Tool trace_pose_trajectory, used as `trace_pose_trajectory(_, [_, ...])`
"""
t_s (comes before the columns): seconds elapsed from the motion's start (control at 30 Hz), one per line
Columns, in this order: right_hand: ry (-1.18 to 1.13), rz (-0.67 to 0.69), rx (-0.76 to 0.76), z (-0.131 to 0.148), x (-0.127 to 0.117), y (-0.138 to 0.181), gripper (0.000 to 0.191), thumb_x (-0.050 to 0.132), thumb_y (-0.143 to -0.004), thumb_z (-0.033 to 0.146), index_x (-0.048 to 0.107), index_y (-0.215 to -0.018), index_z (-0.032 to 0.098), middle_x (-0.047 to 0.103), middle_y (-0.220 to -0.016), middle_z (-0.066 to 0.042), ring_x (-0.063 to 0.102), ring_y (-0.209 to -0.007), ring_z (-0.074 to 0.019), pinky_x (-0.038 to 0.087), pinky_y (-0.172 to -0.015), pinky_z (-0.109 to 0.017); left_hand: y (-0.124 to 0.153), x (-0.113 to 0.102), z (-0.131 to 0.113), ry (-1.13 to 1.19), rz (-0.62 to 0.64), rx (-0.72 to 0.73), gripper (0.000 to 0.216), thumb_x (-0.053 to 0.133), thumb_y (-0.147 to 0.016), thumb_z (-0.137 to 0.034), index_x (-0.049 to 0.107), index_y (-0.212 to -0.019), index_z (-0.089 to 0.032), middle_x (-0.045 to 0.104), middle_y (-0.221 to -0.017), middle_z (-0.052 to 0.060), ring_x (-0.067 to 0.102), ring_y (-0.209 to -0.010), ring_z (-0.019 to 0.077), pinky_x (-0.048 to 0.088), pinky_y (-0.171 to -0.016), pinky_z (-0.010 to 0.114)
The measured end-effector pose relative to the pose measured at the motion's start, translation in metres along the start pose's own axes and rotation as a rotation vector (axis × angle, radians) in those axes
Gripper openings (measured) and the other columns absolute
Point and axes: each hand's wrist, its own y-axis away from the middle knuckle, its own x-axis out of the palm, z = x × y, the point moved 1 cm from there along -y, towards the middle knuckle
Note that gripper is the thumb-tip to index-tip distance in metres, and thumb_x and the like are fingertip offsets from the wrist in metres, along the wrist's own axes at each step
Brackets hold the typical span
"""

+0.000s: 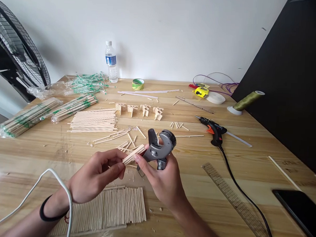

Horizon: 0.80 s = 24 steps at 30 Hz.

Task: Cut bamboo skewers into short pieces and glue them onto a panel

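Left hand (95, 177): you've got a small bundle of short sticks (132, 156) pinched between thumb and fingers, center of frame, tilted up to the right. Right hand (167, 181): wrapped around the hand cutter (159, 147), just right of center; its blade and hooked jaw stand apart, pointing up. Your right thumb tip is at the right end of the bundle. Can't tell if the right thumb presses on the sticks or only lies against them.

Below your left hand, bottom center-left: flat stick panel (111, 208), partly covered by your forearm. White cable (49, 170) loops over your left wrist, near the black wristband (42, 211).

Just beyond the hands: loose cut pieces (131, 140). Left of center: stack of long sticks (93, 120); four small stick assemblies (132, 109) in a row, upper middle. Wrapped stick bundles (31, 117) at left.

Right side: glue gun (213, 130), clear ruler (230, 198) lying diagonally, phone (298, 210) at lower right edge. Yellow tape measure (201, 92) upper right, water bottle (111, 63) upper left of center.
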Motion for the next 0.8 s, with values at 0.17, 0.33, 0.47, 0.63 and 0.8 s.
trace_pose_trajectory(0.17, [0.004, 0.008, -0.007, -0.0001, -0.0005, -0.0001, 0.019, 0.078, -0.089, 0.033, 0.069, -0.103, 0.024, 0.080, -0.090, -0.004, 0.076, -0.083, -0.0215, 0.062, -0.078, -0.034, -0.0004, 0.0030, 0.0035, 0.153, 0.043, -0.017, 0.034, 0.056, -0.107, -0.048, 0.063, -0.105, -0.014, 0.054, -0.076, -0.001, 0.037, -0.056, 0.0074, 0.027, -0.049, 0.022])
trace_pose_trajectory(0.33, [-0.008, 0.024, -0.007, 0.0005, -0.0002, -0.0011, 0.015, 0.078, -0.089, 0.031, 0.068, -0.098, 0.025, 0.080, -0.090, -0.003, 0.076, -0.082, -0.0210, 0.061, -0.078, -0.034, -0.0022, 0.0051, 0.0038, 0.202, 0.048, -0.013, 0.033, 0.057, -0.107, -0.047, 0.062, -0.106, -0.015, 0.054, -0.074, -0.001, 0.038, -0.055, 0.0073, 0.028, -0.048, 0.022])
trace_pose_trajectory(0.47, [-0.007, 0.038, -0.004, 0.0014, -0.0004, -0.0013, 0.018, 0.078, -0.089, 0.032, 0.067, -0.102, 0.025, 0.079, -0.091, -0.003, 0.075, -0.082, -0.0211, 0.061, -0.076, -0.034, -0.0026, 0.0053, 0.0038, 0.185, 0.039, -0.009, 0.034, 0.057, -0.107, -0.049, 0.060, -0.106, -0.015, 0.052, -0.074, -0.002, 0.039, -0.055, 0.0074, 0.029, -0.048, 0.021])
trace_pose_trajectory(0.63, [0.009, 0.051, 0.004, 0.0034, -0.0006, -0.0008, 0.018, 0.076, -0.091, 0.034, 0.067, -0.102, 0.023, 0.079, -0.092, -0.004, 0.076, -0.084, -0.0219, 0.061, -0.077, -0.035, -0.0009, 0.0039, 0.0044, 0.098, 0.018, 0.010, 0.038, 0.053, -0.108, -0.052, 0.060, -0.112, -0.015, 0.050, -0.072, -0.003, 0.039, -0.056, 0.0083, 0.031, -0.049, 0.021])
trace_pose_trajectory(0.8, [0.009, 0.042, -0.033, 0.0072, 0.0003, -0.0016, 0.010, 0.072, -0.094, 0.031, 0.067, -0.093, 0.023, 0.077, -0.090, -0.005, 0.074, -0.083, -0.0208, 0.060, -0.080, -0.035, 0.0002, 0.0023, 0.0055, -0.026, -0.034, 0.042, 0.034, 0.050, -0.110, -0.048, 0.059, -0.118, -0.017, 0.052, -0.073, -0.003, 0.040, -0.058, 0.0095, 0.033, -0.051, 0.022])
